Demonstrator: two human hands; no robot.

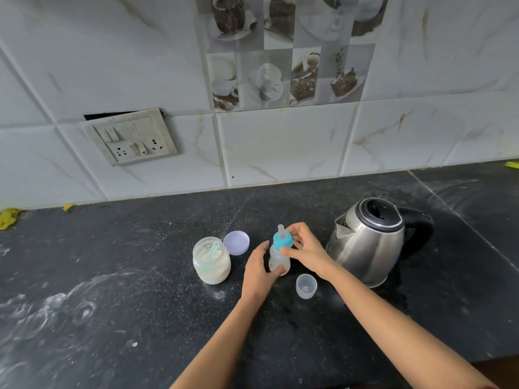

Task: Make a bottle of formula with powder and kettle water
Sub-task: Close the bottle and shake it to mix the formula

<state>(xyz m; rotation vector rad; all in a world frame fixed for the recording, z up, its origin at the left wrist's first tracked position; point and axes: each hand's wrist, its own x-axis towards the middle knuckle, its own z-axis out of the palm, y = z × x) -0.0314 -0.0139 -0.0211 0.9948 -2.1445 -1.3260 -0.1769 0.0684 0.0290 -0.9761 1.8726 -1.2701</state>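
Note:
A small clear baby bottle [278, 258] stands upright on the black counter [140, 276], with a teal collar [283, 241] and a teat on top. My left hand [259, 272] wraps around the bottle's lower body. My right hand [304, 249] grips the teal collar with thumb and fingers. To the left, an open jar of white powder [211, 261] holds a pale green scoop [213, 249]. A steel kettle [370, 242] with a black lid and handle stands to the right, lid down.
The jar's lilac lid [236, 242] lies upside down behind the jar. A clear bottle cap [306, 285] sits mouth-up in front of the bottle. A switch-and-socket plate [132, 138] hangs on the tiled wall. Yellow cloth [8, 217] lies at the far left. White powder smears mark the counter's left side.

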